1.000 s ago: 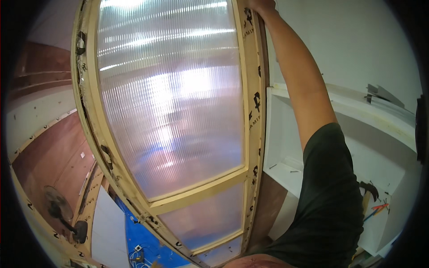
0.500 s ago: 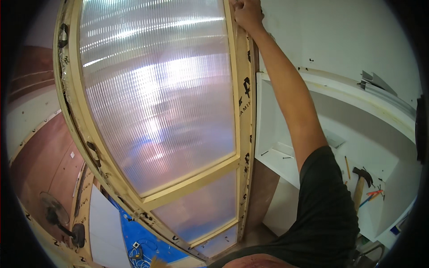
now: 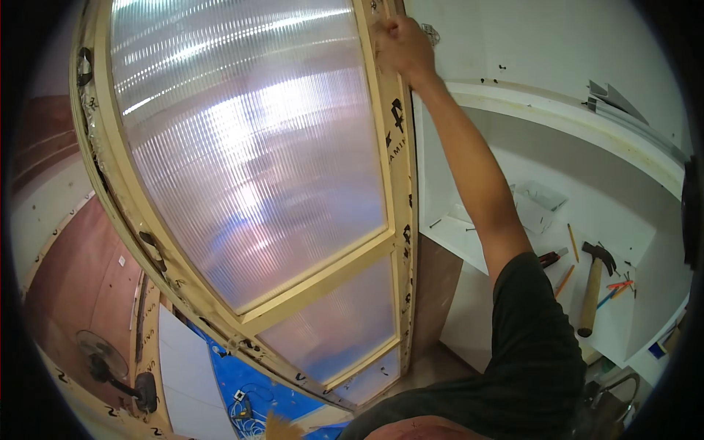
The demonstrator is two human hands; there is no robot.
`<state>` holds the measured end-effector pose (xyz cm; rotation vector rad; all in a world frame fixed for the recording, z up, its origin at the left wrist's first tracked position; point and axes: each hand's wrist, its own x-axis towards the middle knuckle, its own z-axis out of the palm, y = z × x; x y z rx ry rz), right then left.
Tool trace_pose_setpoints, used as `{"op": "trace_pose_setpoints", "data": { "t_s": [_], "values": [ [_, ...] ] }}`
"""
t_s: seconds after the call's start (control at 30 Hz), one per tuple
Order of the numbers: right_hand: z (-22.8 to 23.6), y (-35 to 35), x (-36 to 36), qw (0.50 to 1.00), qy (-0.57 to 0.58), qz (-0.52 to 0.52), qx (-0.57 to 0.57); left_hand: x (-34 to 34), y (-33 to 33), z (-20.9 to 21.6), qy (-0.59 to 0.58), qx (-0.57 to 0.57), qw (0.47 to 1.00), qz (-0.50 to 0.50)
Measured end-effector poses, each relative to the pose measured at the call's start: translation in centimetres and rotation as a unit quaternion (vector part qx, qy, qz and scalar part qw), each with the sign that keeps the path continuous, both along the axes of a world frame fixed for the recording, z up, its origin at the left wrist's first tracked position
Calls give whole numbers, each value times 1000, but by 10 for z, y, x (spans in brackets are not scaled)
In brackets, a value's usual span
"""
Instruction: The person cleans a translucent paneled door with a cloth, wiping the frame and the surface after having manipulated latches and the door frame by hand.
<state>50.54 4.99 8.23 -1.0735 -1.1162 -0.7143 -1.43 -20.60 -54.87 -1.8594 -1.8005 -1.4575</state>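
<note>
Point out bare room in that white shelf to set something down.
The white shelf has a small bare patch between the wooden-handled claw hammer, the slim blue stick and the near edge. Crowded: beside the hammer's head, with slim orange sticks.

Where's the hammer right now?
In the head view, the claw hammer lies at the right, in the white open cabinet, just right of the yellow pencil.

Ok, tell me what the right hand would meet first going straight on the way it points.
Most likely the wooden upright beside the ribbed panel; the right hand appears against it, though actual contact is hard to confirm from this view.
</note>
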Motion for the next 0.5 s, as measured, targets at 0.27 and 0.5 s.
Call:
{"op": "trace_pose_setpoints", "data": {
  "t_s": [0.27,0.5],
  "values": [
    [-11,26,7,999,-46,-16,-23,6,0,-9,-18,53,998,-24],
    [-23,10,33,995,-72,-51,55,4,0,-14,-38,110,992,-46]
  ]
}}
